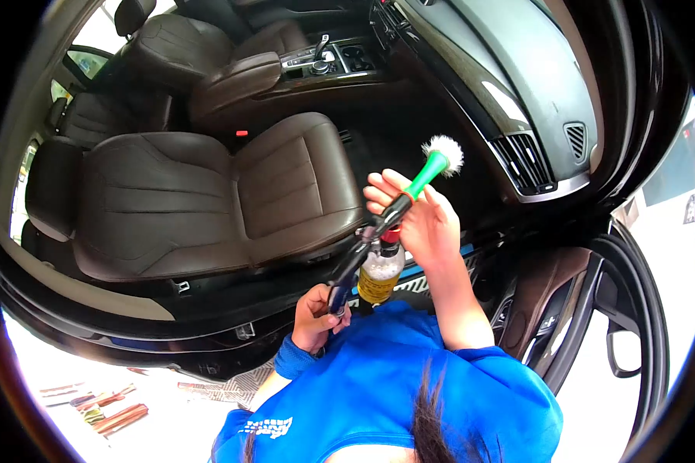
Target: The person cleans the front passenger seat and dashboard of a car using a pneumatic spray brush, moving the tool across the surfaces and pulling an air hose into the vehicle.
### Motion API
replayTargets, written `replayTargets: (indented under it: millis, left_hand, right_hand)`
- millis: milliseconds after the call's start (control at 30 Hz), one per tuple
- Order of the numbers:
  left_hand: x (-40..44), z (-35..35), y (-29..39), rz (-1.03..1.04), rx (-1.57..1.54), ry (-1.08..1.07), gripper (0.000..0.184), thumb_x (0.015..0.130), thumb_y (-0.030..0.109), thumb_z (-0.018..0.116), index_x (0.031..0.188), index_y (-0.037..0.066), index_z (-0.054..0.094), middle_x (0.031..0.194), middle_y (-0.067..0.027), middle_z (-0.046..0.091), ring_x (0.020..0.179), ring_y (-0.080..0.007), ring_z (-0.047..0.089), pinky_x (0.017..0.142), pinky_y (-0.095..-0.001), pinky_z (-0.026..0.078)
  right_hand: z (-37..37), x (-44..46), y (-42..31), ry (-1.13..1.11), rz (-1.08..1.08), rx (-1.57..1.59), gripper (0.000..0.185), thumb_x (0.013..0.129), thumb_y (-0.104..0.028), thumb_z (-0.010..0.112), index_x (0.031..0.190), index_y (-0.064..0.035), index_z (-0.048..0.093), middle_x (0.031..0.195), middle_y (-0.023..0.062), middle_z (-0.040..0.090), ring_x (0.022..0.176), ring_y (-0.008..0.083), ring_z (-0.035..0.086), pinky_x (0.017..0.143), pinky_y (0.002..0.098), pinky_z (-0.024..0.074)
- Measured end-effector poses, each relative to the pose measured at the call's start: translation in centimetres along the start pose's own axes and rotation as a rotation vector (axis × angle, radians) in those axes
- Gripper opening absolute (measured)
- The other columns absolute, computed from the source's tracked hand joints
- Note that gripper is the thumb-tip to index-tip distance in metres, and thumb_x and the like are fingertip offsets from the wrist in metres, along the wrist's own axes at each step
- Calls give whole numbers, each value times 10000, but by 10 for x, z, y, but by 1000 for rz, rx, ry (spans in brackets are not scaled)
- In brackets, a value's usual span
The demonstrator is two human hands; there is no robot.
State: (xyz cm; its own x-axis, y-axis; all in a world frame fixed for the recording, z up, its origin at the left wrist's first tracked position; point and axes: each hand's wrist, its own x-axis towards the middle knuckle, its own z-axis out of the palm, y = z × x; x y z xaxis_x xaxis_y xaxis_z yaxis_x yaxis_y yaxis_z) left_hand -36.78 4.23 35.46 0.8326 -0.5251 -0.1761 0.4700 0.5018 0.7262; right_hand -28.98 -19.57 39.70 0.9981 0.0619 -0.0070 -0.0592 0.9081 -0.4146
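My left hand (314, 318) is closed round the handle of a black air cleaning gun (353, 261). Under the gun hangs a clear bottle (378, 284) with yellow liquid or a yellow label and froth at its top. The gun points up and right, ending in a green nozzle (426, 176) with a round white bristle brush (446, 154). Just behind the nozzle's neck is my right hand (431, 228), palm up and fingers stretched out. Whether its palm touches the gun I cannot tell.
A brown leather front seat (162, 201) fills the left, with the centre console (324, 65) beyond. The dashboard (529, 85) and its air vent (525, 162) are at upper right. An open car door (552, 305) stands to the right. Long brown items (120, 419) lie at lower left.
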Motion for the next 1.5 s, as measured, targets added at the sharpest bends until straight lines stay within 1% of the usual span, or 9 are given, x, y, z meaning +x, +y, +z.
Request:
replayTargets:
  millis: [67, 400, 533, 767, 900, 1000, 1267, 1367, 1500]
  left_hand:
    - [-3, 0, 2, 13, 12, 46, 400, 708, 209, 801, 913, 19, 515, 748, -126, 581, 600, -148, 544, 483, -227, 401]
    - [-5, -1, -5, 263, 27, 328, 345, 733, 95, 752, 970, 41, 507, 823, -101, 593, 643, -140, 546, 500, -228, 416]
    - [-4, 4, -2, 177, 62, 295, 309, 768, 65, 708, 984, 45, 488, 857, -107, 588, 660, -132, 541, 509, -230, 407]
    - [9, 8, 17, -48, 52, -16, 351, 922, 259, 569, 1129, -25, 571, 1145, -133, 568, 877, -90, 503, 639, -221, 386]
    - [9, 0, -5, -6, 71, 46, 438, 884, 351, 615, 1039, -58, 584, 1127, -165, 560, 733, -103, 477, 621, -229, 382]
    - [7, 0, -12, -7, 53, 84, 381, 883, 255, 635, 1098, -58, 606, 1006, -106, 621, 676, -92, 468, 611, -226, 388]
    - [5, 15, -23, 200, 384, 151, 238, 827, 175, 696, 1008, 20, 688, 796, -4, 663, 658, -53, 541, 543, -221, 412]
    - [2, 16, -32, 91, 205, 152, 246, 793, 144, 723, 993, 7, 684, 807, -11, 670, 681, -66, 562, 562, -228, 432]
    - [9, 20, -40, 146, 225, 236, 251, 780, 126, 732, 988, -3, 679, 812, -29, 667, 680, -75, 568, 563, -225, 442]
  right_hand:
    - [-7, 4, 9, -145, 45, 84, 504, 989, -324, 331, 1333, 43, 369, 1269, 268, 511, 1108, 360, 567, 990, 452, 420]
    - [15, 11, 26, -25, -15, -54, 314, 966, -306, 485, 1114, -32, 521, 1155, 222, 602, 1045, 318, 615, 943, 425, 468]
    - [-1, 16, 26, 18, -35, -69, 318, 962, -297, 492, 1107, -17, 527, 1120, 220, 618, 1023, 334, 624, 939, 441, 472]
    - [-24, 26, 17, 141, -4, -58, 350, 943, -327, 525, 1100, -15, 548, 1158, 215, 598, 1079, 356, 589, 976, 467, 451]
    - [-22, 17, 8, 171, 4, -110, 383, 949, -335, 511, 1157, -15, 533, 1254, 196, 541, 1132, 330, 539, 978, 462, 427]
    - [-29, 13, 5, 121, 15, -182, 383, 969, -313, 474, 1207, -16, 514, 1330, 155, 491, 1144, 284, 517, 966, 438, 431]
    - [-75, 11, -14, -80, 123, -140, 426, 964, -257, 500, 1265, 41, 460, 1262, 122, 542, 1044, 211, 576, 971, 337, 428]
    - [-64, 6, -14, 38, 154, -65, 428, 945, -206, 540, 1274, 53, 452, 1215, 122, 573, 1035, 200, 592, 982, 327, 432]
    - [-79, 19, -22, -111, 279, -54, 413, 944, -219, 534, 1267, 30, 466, 1296, 98, 528, 1126, 198, 540, 1019, 341, 404]
